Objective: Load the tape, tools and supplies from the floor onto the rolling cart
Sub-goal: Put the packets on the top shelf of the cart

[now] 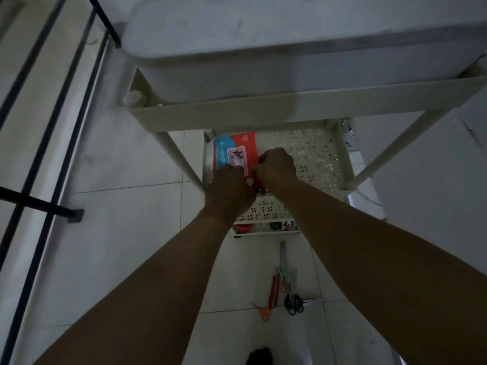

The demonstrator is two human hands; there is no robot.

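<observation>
A red and blue packet (238, 150) lies on the left part of the cart's perforated middle shelf (313, 156). My left hand (229, 191) grips the packet's near edge with curled fingers. My right hand (276, 167) holds its right edge, fingers curled over it. On the floor below lie orange-handled scissors (264, 313), black-handled scissors (293, 302), a red cutter (274, 288) and a clear ruler-like strip (283, 259). Small items (274, 226), among them something red and something green, show on the cart's bottom shelf.
A large white bin (290, 48) fills the cart's top tray (263, 111), overhanging the shelf below. Black metal rails (52, 127) run along the left. White tiled floor (118, 246) surrounds the cart. A dark shape (259, 355) sits at the bottom edge.
</observation>
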